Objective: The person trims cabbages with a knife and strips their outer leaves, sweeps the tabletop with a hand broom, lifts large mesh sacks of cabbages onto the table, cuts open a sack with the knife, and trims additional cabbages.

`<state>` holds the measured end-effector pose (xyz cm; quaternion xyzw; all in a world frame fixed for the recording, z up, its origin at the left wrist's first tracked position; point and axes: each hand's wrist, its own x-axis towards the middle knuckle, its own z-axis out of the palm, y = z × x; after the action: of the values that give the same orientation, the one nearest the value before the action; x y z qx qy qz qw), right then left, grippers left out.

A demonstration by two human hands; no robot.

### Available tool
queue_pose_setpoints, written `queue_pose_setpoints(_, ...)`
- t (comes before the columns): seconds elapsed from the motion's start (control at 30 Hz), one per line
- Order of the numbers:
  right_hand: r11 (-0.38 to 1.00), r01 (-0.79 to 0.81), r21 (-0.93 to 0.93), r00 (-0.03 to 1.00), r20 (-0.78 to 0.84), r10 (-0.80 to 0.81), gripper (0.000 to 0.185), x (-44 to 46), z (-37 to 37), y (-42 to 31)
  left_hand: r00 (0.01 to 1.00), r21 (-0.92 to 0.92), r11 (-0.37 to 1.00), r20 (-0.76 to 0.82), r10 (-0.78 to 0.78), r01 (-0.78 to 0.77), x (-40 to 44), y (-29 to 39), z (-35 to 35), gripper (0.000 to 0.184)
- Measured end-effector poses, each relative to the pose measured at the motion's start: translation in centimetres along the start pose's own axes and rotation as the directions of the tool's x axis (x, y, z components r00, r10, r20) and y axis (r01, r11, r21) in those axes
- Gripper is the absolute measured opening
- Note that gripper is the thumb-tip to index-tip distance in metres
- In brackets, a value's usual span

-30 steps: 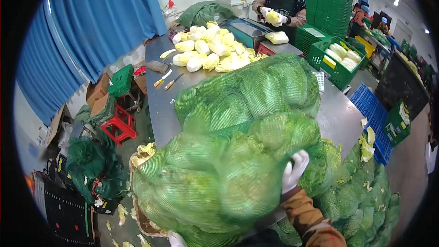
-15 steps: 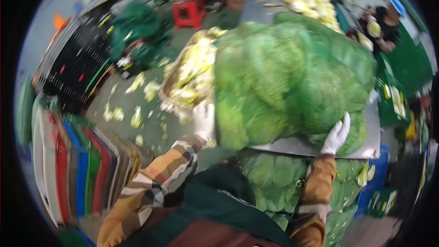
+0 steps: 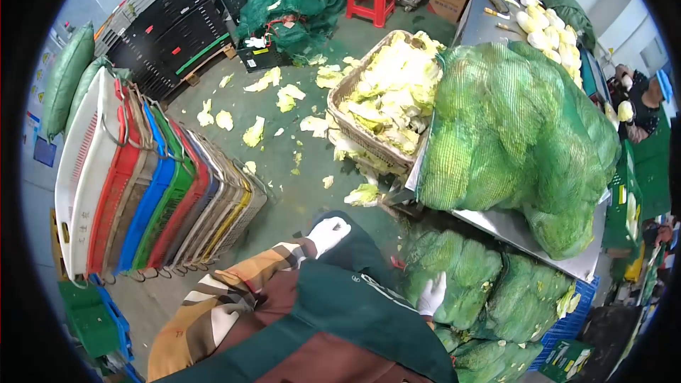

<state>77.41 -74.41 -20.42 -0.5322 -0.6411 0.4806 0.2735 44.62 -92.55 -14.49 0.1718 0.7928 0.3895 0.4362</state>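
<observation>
My left hand (image 3: 328, 235), in a white glove, is in front of the dark apron with its fingers curled together and nothing visible in it. My right hand (image 3: 432, 293), also gloved, has its fingers stretched out beside a green net bag of cabbages (image 3: 454, 262) in the low stack. Nothing shows in its grip. Large net bags of leafy heads (image 3: 489, 128) lie on the metal table (image 3: 578, 266), and neither hand touches them. Left of these bags, a brown basket (image 3: 369, 143) is heaped with pale yellow leaves.
Stacked coloured crates (image 3: 152, 191) stand on the left. Loose leaves (image 3: 254, 131) litter the floor. A red stool (image 3: 369, 1) and dark netting (image 3: 291, 3) are at the back. Peeled heads (image 3: 550, 28) lie at the table's far end, near a co-worker (image 3: 644, 103) in a blue cap.
The view has swung down and left. Both my hands have left the large net bags on the table; the left has drawn back to the apron, the right has dropped beside the lower stack.
</observation>
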Motion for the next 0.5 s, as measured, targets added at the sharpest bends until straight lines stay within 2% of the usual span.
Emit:
queue_pose_setpoints(0.07, 0.908, 0.3, -0.293, 0.953, 0.06, -0.296, 0.047, 1.4, 4.0, -7.0, 0.998, -0.059, 0.996, 0.023, 0.064, -0.063, 1.5, 1.2, -2.0, 0.023)
queue_pose_setpoints(0.1, 0.912, 0.338, -0.233, 0.941, 0.073, -0.331, 0.045, 2.5, 6.4, -10.4, 0.989, -0.092, 0.987, 0.065, 0.136, -0.13, 2.2, 1.7, -3.5, 0.022)
queue_pose_setpoints(0.13, 0.91, 0.378, -0.169, 0.926, 0.085, -0.368, 0.043, 4.0, 9.1, -13.6, 0.988, -0.127, 0.983, 0.065, 0.139, -0.13, 3.5, 1.7, -4.8, 0.022)
queue_pose_setpoints(0.17, 0.873, 0.456, -0.172, 0.89, 0.113, -0.442, 0.041, 5.7, 11.7, -16.4, 0.988, -0.162, 0.978, 0.061, 0.141, -0.13, 4.9, 1.6, -6.1, 0.022)
queue_pose_setpoints(0.2, 0.865, 0.461, -0.198, 0.887, 0.108, -0.448, 0.041, 6.8, 14.5, -20.1, 0.988, -0.194, 0.972, 0.056, 0.142, -0.129, 6.4, 1.4, -7.9, 0.022)
queue_pose_setpoints(0.23, 0.736, 0.6, -0.314, 0.79, 0.09, -0.606, 0.042, 8.7, 17.3, -22.9, 0.987, -0.182, 0.974, 0.056, 0.149, -0.137, 8.2, 1.1, -10.1, 0.021)
queue_pose_setpoints(0.27, 0.576, 0.698, -0.425, 0.666, 0.09, -0.741, 0.043, 11.0, 19.8, -25.4, 0.969, -0.089, 0.966, 0.004, 0.246, -0.245, 10.5, 0.0, -12.6, 0.02)
queue_pose_setpoints(0.33, 0.47, 0.66, -0.586, 0.574, -0.01, -0.819, 0.046, 15.5, 24.1, -29.4, 0.968, -0.046, 0.969, -0.074, 0.24, -0.244, 15.2, -1.5, -18.5, 0.019)
queue_pose_setpoints(0.4, 0.419, 0.535, -0.734, 0.532, -0.093, -0.842, 0.049, 19.1, 26.9, -33.7, 0.923, -0.044, 0.936, -0.19, 0.335, -0.349, 17.2, 0.9, -26.1, 0.016)
queue_pose_setpoints(0.43, 0.411, 0.439, -0.799, 0.539, -0.132, -0.832, 0.051, 20.9, 27.3, -34.2, 0.965, -0.124, 0.982, -0.238, 0.113, -0.145, 18.1, 2.9, -29.5, 0.014)
queue_pose_setpoints(0.47, 0.405, 0.346, -0.846, 0.525, -0.183, -0.831, 0.052, 23.5, 27.9, -34.8, 0.94, -0.337, 0.923, -0.333, 0.068, -0.186, 21.6, 1.0, -31.0, 0.013)
queue_pose_setpoints(0.5, 0.402, 0.272, -0.874, 0.506, -0.226, -0.832, 0.052, 25.6, 27.9, -35.3, 0.907, -0.25, 0.941, -0.405, 0.114, -0.23, 22.6, 2.6, -34.5, 0.014)
